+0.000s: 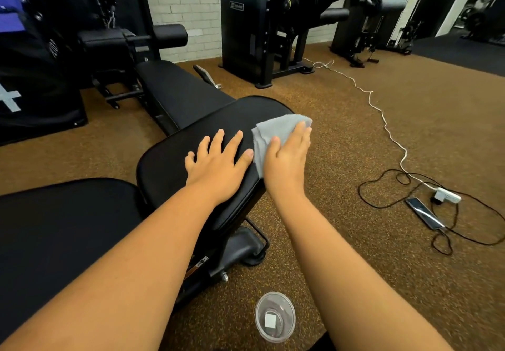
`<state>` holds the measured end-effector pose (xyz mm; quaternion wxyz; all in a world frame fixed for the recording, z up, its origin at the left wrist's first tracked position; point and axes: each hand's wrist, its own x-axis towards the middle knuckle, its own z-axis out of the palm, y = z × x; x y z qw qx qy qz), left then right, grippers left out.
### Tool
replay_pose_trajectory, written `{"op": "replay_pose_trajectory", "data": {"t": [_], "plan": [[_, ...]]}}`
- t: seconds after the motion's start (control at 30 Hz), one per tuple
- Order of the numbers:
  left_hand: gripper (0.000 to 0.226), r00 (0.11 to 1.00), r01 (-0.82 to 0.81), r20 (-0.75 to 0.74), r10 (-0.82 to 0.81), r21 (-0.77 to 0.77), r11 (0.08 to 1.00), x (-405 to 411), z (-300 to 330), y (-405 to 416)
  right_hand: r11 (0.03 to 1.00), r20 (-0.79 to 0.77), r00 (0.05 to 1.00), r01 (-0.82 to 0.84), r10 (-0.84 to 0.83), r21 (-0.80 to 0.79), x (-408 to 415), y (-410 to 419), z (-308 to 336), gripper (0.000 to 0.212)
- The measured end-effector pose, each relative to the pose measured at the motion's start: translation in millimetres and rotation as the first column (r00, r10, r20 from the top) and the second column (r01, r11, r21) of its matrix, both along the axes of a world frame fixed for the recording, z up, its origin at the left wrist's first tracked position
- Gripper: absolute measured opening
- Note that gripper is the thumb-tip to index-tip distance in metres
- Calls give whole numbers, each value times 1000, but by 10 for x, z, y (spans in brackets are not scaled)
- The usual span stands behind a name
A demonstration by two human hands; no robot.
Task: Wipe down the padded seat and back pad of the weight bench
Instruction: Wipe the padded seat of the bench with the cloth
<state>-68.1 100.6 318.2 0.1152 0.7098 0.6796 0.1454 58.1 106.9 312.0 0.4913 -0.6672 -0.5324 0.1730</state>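
The bench's black padded seat (177,156) is in the middle of the head view, and its larger black back pad (54,227) fills the lower left. My left hand (218,162) lies flat on the seat with fingers spread, holding nothing. My right hand (288,156) presses a grey cloth (270,129) against the seat's right edge, palm down, fingers extended over the cloth. Part of the cloth is hidden under my palm.
A clear plastic cup (275,316) stands on the brown floor near the bench foot (246,246). A phone (425,212), black cables and a white power strip (446,196) lie to the right. Another black bench (180,88) and weight machines (262,22) stand behind.
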Motion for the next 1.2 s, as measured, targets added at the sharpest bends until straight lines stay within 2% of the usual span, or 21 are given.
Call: {"op": "replay_pose_trajectory", "data": {"t": [0.1,0.17,0.27,0.33,0.4,0.43,0.5,0.53,0.57,0.6,0.67,0.7,0.77,0.83,0.9,1.07,1.2], "plan": [[50,999,-14,38,16,-55,998,-14,43,54,1000,252,968,-20,17,9,-73,-159,-115,62],[49,992,-14,127,26,-91,996,-75,105,122,999,467,884,-40,36,-2,-86,-175,-144,60],[47,873,-83,476,103,-63,995,-139,244,102,994,694,717,-112,72,12,-133,-198,-106,65],[46,834,-139,542,99,33,990,-98,320,-19,977,761,631,-214,153,-19,-190,-207,-89,66],[44,807,-169,589,39,167,971,-27,355,-156,924,754,586,-376,296,-71,-236,-197,-45,58],[43,770,-170,638,-18,232,958,10,376,-224,880,697,600,-465,393,-95,-233,-182,7,53],[42,679,-178,723,-127,330,927,86,346,-301,790,397,706,-606,587,-93,-158,-146,198,43],[41,672,-178,728,-139,341,923,128,302,-332,785,230,758,-618,610,-46,-86,-118,302,41],[40,698,-164,705,-127,330,930,181,253,-369,819,137,813,-573,566,14,0,-84,399,38],[41,767,-134,635,-95,303,944,233,178,-392,869,145,866,-491,479,62,92,-39,483,37],[48,949,-60,315,-12,219,974,324,25,-422,939,305,912,-322,273,123,267,129,555,34],[52,989,-30,148,2,185,982,348,-33,-412,955,382,901,-271,207,121,322,227,571,33],[55,1000,-6,-9,7,128,992,331,-35,-338,970,533,823,-243,195,19,354,430,559,34],[56,1000,-8,-25,10,70,998,262,1,-226,964,682,683,-226,261,-142,316,563,502,38],[59,999,-13,-30,14,39,999,180,16,-148,954,741,600,-202,300,-222,255,618,427,43],[61,998,21,-58,-15,102,995,107,-46,-211,967,799,545,-154,254,-203,233,623,331,49],[61,997,51,-63,-43,130,990,27,-125,-487,960,828,485,-154,281,-236,214,592,344,52]]}}
